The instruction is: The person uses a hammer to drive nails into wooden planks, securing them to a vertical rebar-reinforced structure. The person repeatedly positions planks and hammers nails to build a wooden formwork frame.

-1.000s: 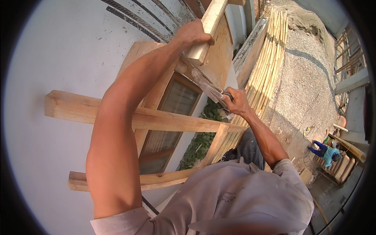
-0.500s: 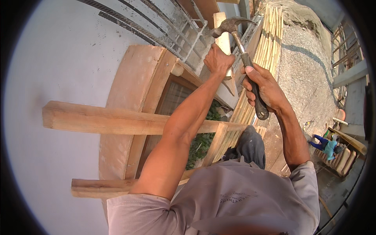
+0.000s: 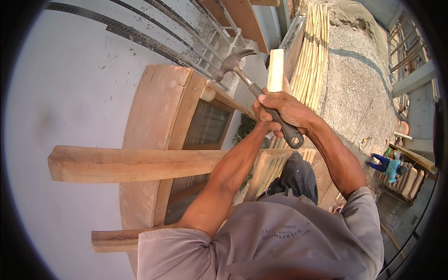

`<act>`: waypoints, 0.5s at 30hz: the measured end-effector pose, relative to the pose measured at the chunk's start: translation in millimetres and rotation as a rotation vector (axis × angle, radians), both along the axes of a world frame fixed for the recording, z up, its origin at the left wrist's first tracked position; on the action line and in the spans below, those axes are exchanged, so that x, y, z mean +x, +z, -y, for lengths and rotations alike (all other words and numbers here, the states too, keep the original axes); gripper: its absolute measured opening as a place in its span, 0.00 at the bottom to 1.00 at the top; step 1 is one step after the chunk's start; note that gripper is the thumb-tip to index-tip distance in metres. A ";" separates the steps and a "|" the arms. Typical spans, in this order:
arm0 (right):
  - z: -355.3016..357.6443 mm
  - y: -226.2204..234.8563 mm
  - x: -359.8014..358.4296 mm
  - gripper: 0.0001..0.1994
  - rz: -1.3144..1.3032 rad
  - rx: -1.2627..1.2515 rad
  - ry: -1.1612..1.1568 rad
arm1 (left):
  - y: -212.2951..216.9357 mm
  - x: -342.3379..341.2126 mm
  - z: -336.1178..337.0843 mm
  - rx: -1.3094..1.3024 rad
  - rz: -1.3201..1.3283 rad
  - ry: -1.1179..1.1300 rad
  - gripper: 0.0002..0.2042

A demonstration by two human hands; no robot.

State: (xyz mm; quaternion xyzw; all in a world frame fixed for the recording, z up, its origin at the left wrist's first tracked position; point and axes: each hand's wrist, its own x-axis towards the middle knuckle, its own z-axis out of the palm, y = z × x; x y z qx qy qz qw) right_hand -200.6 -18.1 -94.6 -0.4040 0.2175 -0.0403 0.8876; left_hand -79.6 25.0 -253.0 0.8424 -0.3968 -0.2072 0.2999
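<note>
The right hand has its fingers wrapped around the dark grip of a claw hammer, whose steel head points up and to the left, above both hands in the view. Partly hidden behind it, the left hand is at the near end of a pale wooden batten, though whether its fingers close on the wood I cannot tell; bundled bamboo poles lie beyond, and a squared timber beam crosses at left.
</note>
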 end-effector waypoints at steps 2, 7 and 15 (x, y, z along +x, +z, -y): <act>11.9 12.6 -8.2 0.18 0.056 -0.017 -0.192 | 6.9 3.3 2.8 0.007 -0.094 0.035 0.28; 50.2 43.7 8.3 0.11 0.239 0.285 -1.101 | 21.2 -1.2 12.3 0.151 0.088 -0.029 0.25; -21.4 4.5 27.4 0.13 -0.143 0.033 0.088 | 12.6 -6.5 -5.1 0.045 0.068 -0.044 0.26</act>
